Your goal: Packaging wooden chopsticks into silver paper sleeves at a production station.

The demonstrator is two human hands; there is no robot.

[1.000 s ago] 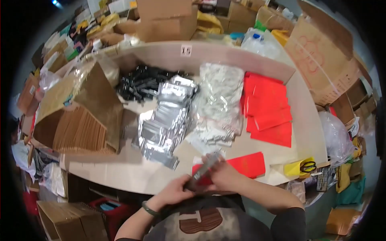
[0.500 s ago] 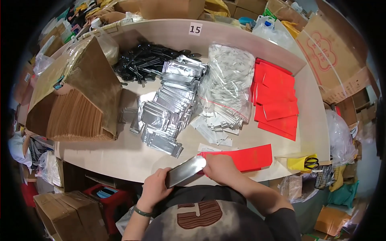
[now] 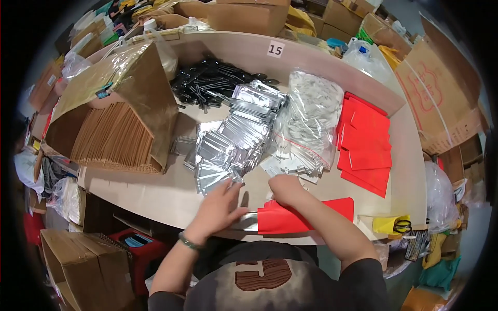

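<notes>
We note a heap of silver foil pouches (image 3: 236,140) mid-table, a clear bag of white tags (image 3: 308,122) beside it, red envelopes (image 3: 365,142) to the right, a box of brown envelopes (image 3: 116,132) to the left. Left hand (image 3: 220,205) — fingers spread, flat on a pouch at the heap's near edge. Right hand (image 3: 285,189) curled, pressing the red envelope (image 3: 303,217) at the table's (image 3: 155,194) near edge; grip not discernible. Bare tabletop lies left of the hands

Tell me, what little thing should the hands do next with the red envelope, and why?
Probably lift a silver pouch off the pile and bring it to the red envelope. The left hand rests at the pile's near edge, fingers touching the pouches, while the right hand presses on the envelope lying at the table's front edge. Neither hand clearly holds a pouch.
</notes>
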